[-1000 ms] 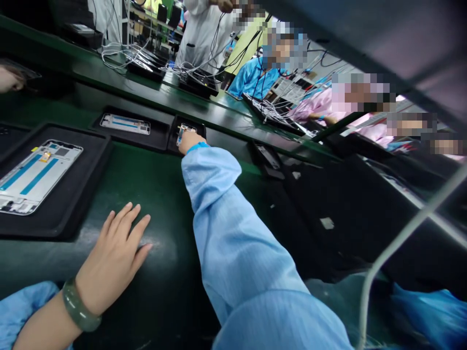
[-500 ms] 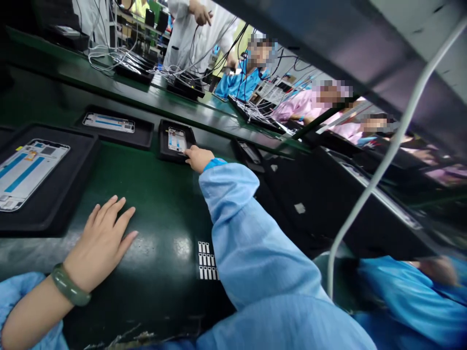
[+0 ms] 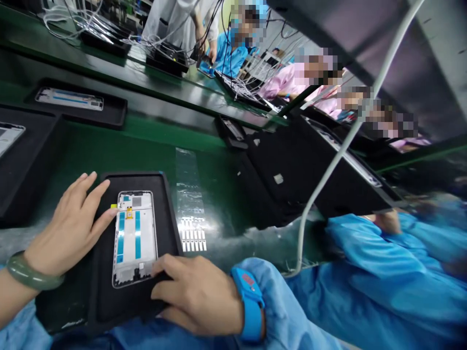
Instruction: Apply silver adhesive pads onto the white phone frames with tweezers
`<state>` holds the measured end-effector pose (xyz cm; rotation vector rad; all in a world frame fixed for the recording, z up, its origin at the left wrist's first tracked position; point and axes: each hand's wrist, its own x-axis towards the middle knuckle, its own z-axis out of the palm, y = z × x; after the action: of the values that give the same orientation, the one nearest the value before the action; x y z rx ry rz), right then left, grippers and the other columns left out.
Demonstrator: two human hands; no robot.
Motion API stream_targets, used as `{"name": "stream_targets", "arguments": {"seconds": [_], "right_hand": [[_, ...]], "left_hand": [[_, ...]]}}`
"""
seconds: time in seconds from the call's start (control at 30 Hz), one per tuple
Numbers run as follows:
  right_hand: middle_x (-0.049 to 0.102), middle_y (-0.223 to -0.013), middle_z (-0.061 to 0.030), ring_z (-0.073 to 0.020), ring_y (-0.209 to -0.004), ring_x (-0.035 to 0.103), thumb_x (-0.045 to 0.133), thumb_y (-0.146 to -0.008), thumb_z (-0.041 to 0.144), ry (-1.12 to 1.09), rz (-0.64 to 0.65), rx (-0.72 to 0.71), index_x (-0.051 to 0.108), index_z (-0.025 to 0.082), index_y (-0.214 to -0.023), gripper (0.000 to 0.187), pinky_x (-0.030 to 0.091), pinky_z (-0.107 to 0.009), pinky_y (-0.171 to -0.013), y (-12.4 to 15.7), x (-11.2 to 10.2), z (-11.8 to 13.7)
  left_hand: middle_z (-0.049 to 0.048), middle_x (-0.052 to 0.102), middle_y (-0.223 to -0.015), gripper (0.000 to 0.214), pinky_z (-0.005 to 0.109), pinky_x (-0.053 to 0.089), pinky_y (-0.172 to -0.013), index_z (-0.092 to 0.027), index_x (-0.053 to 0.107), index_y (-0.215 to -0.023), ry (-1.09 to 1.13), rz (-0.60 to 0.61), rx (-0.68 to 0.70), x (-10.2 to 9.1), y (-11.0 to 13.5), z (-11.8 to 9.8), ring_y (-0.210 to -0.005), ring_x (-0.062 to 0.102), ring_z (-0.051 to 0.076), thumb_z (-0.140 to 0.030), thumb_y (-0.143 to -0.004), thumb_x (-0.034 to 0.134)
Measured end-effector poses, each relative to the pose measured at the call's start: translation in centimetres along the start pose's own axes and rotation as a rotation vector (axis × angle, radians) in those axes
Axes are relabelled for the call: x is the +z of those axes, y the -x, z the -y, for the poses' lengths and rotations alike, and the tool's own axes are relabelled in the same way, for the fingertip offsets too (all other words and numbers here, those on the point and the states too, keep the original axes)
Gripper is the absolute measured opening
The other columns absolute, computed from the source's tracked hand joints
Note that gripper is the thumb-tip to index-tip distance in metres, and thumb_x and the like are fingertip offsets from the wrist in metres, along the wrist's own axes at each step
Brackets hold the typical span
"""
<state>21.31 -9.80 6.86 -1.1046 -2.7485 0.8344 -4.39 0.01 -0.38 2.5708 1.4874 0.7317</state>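
1. A dark green desk (image 3: 109, 146) was seen running across the view. A black slanted panel (image 3: 310, 180) was set on its right part, and a white cable (image 3: 328, 165) was hung in front of that panel.
2. A black rectangular foam tray (image 3: 166, 204) was laid on the desk at its near edge, directly before the person. A second black tray (image 3: 25, 155) at the left edge and a third black tray (image 3: 109, 114) farther back were placed well apart from it.
3. The left hand (image 3: 69, 228) was laid flat on the foam tray's left part. Its fingers were spread and straight, and the index fingertip was brought up to the left edge of the frame.
4. The right hand (image 3: 197, 291) was closed on the foam tray's near right corner. The thumb was pressed on top and the other fingers were curled.
5. A white and silver phone frame with two blue strips (image 3: 134, 238) was seated in the foam tray's recess, between the two hands.
6. A clear strip of small white labels (image 3: 193, 238) was laid on the desk just right of the foam tray.
7. A green bangle (image 3: 31, 274) was worn on the left wrist and a blue wristband (image 3: 250, 301) on the right.
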Motion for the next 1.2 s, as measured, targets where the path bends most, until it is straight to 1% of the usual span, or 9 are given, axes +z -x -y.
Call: {"name": "stream_targets", "arguments": {"seconds": [0.13,0.2,0.3,0.37,0.47,0.6,0.83,1.0,1.2], "right_hand": [[0.068,-0.094,-0.0087,-0.0216,-0.098,0.064,0.045,-0.094,0.045,-0.444,-0.616,0.261,0.065,0.023,-0.075,0.035,0.054,-0.036,-0.081,2.0,-0.5,-2.8],[0.067,-0.087,-0.0081,-0.0219,-0.088,0.066,0.036,-0.097,0.049,-0.604,-0.889,0.472,0.063,0.023,-0.07,0.045,0.055,-0.037,-0.075,2.7,-0.2,-5.0],[0.066,-0.084,-0.0049,-0.0156,-0.062,0.064,0.041,-0.092,0.059,-0.897,-1.11,0.613,0.061,0.021,-0.076,0.046,0.055,-0.031,-0.052,3.3,1.1,-7.6],[0.065,-0.081,-0.0022,-0.0138,-0.061,0.066,0.054,-0.085,0.06,-1.022,-1.18,0.654,0.059,0.02,-0.081,0.04,0.058,-0.029,-0.055,3.4,2.2,-8.4],[0.067,-0.082,0.0001,-0.0151,-0.072,0.071,0.073,-0.074,0.049,-1.089,-1.195,0.708,0.056,0.019,-0.085,0.036,0.062,-0.032,-0.069,3.2,3.2,-8.6],[0.067,-0.07,0.002,-0.0175,-0.069,0.073,0.078,-0.069,0.046,-1.025,-1.136,0.76,0.055,0.02,-0.083,0.037,0.062,-0.03,-0.065,3.0,3.7,-8.6],[0.07,-0.067,-0.0009,-0.0222,-0.069,0.074,0.074,-0.072,0.048,-0.899,-1.022,0.758,0.057,0.021,-0.082,0.033,0.062,-0.035,-0.068,2.8,4.3,-9.0],[0.069,-0.065,-0.0001,-0.0207,-0.066,0.073,0.075,-0.072,0.048,-0.926,-1.005,0.736,0.059,0.02,-0.082,0.034,0.062,-0.032,-0.065,2.0,4.1,-8.7],[0.068,-0.067,0.0004,-0.0192,-0.067,0.073,0.073,-0.074,0.046,-0.936,-1.004,0.71,0.059,0.02,-0.082,0.031,0.062,-0.03,-0.065,1.7,4.0,-8.6]], "left_hand": [[0.0176,0.022,-0.155,0.059,0.058,0.029,-0.113,-0.017,0.029,-0.145,-0.004,0.06,0.018,0.4,0.0,0.5,-0.143,0.023,0.039,-0.047,-0.095,0.034],[0.0167,0.022,-0.156,0.057,0.059,0.029,-0.113,-0.016,0.028,-0.146,-0.009,0.111,0.003,0.8,0.2,0.7,-0.142,0.024,0.04,-0.043,-0.096,0.031],[0.0137,0.016,-0.159,0.055,0.062,0.028,-0.112,-0.018,0.022,-0.148,0.01,0.163,-0.028,1.4,1.0,0.9,-0.141,0.025,0.042,-0.034,-0.096,0.028],[0.0116,0.004,-0.161,0.059,0.062,0.028,-0.113,-0.02,0.014,-0.151,0.027,0.18,-0.026,1.6,1.9,0.8,-0.141,0.022,0.044,-0.029,-0.094,0.028],[0.0096,-0.001,-0.162,0.061,0.065,0.031,-0.11,-0.023,0.009,-0.152,0.031,0.138,-0.032,1.4,3.4,-0.1,-0.14,0.022,0.047,-0.028,-0.093,0.026],[0.0094,0.008,-0.161,0.062,0.068,0.025,-0.111,-0.024,0.013,-0.152,-0.011,0.051,-0.072,0.1,3.2,-3.0,-0.141,0.022,0.046,-0.036,-0.094,0.03],[0.0117,0.044,-0.147,0.044,0.06,0.032,-0.111,-0.025,0.05,-0.134,0.057,0.257,0.509,0.8,-1.1,-9.8,-0.138,0.037,0.034,-0.042,-0.094,0.043],[0.014,0.051,-0.141,0.037,0.069,0.031,-0.104,-0.03,0.062,-0.122,0.023,0.314,0.625,3.1,-2.5,-10.5,-0.134,0.041,0.039,-0.043,-0.088,0.057],[0.0124,0.055,-0.137,0.037,0.07,0.031,-0.103,-0.032,0.062,-0.12,0.053,0.353,0.623,3.2,-3.0,-10.3,-0.133,0.042,0.038,-0.046,-0.087,0.056]]}}
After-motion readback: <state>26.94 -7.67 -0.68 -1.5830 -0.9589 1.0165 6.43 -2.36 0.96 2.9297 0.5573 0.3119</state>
